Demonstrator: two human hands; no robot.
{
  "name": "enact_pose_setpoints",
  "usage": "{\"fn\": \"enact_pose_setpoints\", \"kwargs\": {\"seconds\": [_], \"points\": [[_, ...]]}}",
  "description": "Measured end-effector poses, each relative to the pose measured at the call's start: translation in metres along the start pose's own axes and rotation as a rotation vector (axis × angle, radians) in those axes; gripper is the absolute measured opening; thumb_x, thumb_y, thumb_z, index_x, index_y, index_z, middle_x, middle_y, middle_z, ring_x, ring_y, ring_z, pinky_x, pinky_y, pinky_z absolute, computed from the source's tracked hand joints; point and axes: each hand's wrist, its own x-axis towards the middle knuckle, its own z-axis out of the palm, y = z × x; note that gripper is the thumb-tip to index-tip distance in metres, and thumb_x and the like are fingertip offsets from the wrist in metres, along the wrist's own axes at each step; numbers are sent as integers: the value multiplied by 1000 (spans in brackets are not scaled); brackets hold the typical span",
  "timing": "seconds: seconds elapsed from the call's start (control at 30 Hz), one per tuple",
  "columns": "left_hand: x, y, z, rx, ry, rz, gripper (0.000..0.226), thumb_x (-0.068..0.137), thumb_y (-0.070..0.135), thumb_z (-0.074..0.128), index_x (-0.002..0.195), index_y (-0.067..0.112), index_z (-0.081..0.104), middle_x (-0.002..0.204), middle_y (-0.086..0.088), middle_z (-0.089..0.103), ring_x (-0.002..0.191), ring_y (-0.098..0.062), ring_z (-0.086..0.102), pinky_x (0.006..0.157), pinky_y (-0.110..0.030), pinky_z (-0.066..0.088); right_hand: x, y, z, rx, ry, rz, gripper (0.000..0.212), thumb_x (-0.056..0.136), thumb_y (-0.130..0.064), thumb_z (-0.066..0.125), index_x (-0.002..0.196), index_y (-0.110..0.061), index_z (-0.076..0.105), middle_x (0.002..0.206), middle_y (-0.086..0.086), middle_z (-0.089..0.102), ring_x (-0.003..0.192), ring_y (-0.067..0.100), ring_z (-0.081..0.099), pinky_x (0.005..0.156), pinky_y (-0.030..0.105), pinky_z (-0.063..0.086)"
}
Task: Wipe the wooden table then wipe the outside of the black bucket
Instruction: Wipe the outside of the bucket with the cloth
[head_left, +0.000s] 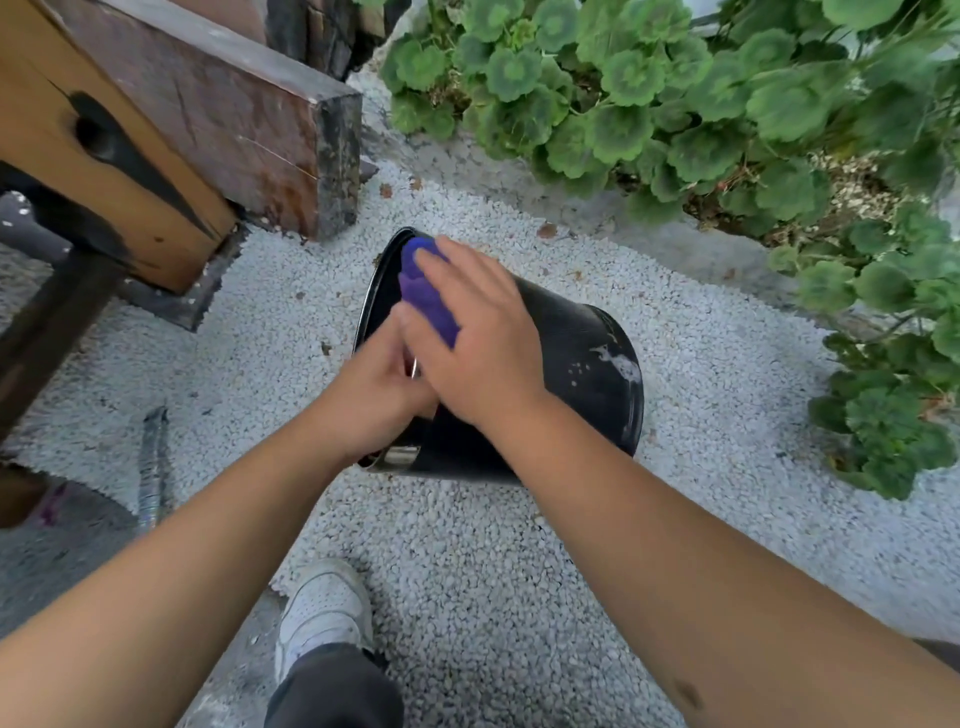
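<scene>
Purple cloth (428, 299) is flat under my right hand (475, 338), pressed on the one black bucket (582, 358) lying tipped on the gravel (467, 571), right of the wooden desk (156, 130). My left hand (376, 400) grips the rim. Bucket seems light and slick, so the rim's the best hold.

A garden: white gravel (467, 545), green plants (675, 104), wooden table (156, 130).

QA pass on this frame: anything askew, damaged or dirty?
The black bucket is tipped on the gravel, mouth toward the wooden table, with whitish splatter near its base. The right hand presses a purple cloth on it.
</scene>
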Motion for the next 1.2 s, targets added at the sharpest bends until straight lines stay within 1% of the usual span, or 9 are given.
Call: {"fn": "enact_pose_setpoints", "kwargs": {"seconds": [0.17, 0.27, 0.47, 0.6, 0.7, 0.77, 0.97, 1.07, 1.2], "points": [[-4, -3, 6, 14, 55, 27, 82, 78, -11, 68, 143, 20, 29, 130, 0, 55, 111, 2, 60, 88, -14, 47, -12, 31, 0, -178, -106, 71, 59, 86, -56, 42, 139, -31, 49, 152, -6, 40, 145, 18, 24, 115, 47, 26], [-6, -10, -1, 75, 148, -16, 82, 78, 9, 73, 145, 29, 30, 132, 9, 56, 115, -1, 59, 93, -22, 49, -16, 62, -7, -243, -131, 166, 59, 86, -56, 40, 139, -34, 47, 153, -9, 38, 145, 17, 21, 117, 50, 20], [-7, -24, 0, 122, 295, -53, 77, 79, 20, 58, 150, 25, 29, 136, 10, 50, 117, 9, 51, 93, -11, 43, -18, 116, -25, -236, -106, 354, 53, 89, -50, 45, 140, -33, 47, 151, -11, 40, 145, 15, 22, 114, 29, 18], [-15, -29, 10, 75, 498, 54, 41, 75, 18, 56, 112, 33, 48, 110, 9, 58, 97, 2, 58, 83, -23, 47, -19, 132, -31, -229, -103, 407, 51, 91, -46, 48, 141, -32, 46, 151, -11, 40, 145, 13, 22, 111, 23, 13], [-30, -34, 10, 107, 401, 66, 55, 76, 31, 58, 129, 43, 47, 126, 15, 56, 111, -2, 59, 90, -22, 48, -22, 136, -35, -194, -70, 428, 51, 90, -44, 51, 139, -32, 48, 149, -10, 43, 143, 13, 26, 110, 22, 14], [-44, -40, 10, 229, 195, 50, 78, 83, 33, 59, 147, 56, 22, 140, 29, 42, 117, -5, 59, 94, -20, 49, -22, 138, -39, -153, -77, 401, 50, 90, -43, 56, 138, -29, 51, 147, -9, 46, 141, 15, 31, 112, 22, 16], [-45, -42, 8, 267, 103, 28, 82, 93, 17, 57, 139, 70, 15, 119, 47, 52, 87, -21, 70, 86, -45, 57, -8, 122, -38, -60, -33, 339, 34, 85, -27, 67, 118, -20, 69, 130, -2, 63, 123, 17, 53, 107, 19, 29], [-37, -35, 4, 224, 111, 46, 83, 93, 13, 57, 138, 68, 14, 134, 58, 27, 107, 6, 64, 81, -13, 54, 0, 88, -33, 113, 31, 341, 22, 82, -20, 68, 102, -16, 76, 118, -1, 70, 112, 15, 62, 105, 25, 40], [-26, -34, 2, 218, 146, 61, 91, 90, 10, 60, 149, 48, 2, 156, 29, 24, 135, 0, 45, 99, -22, 49, 3, 24, -12, 104, -1, 34, 34, 79, -29, 68, 109, -15, 73, 117, 1, 70, 109, 22, 61, 99, 37, 46]]}}
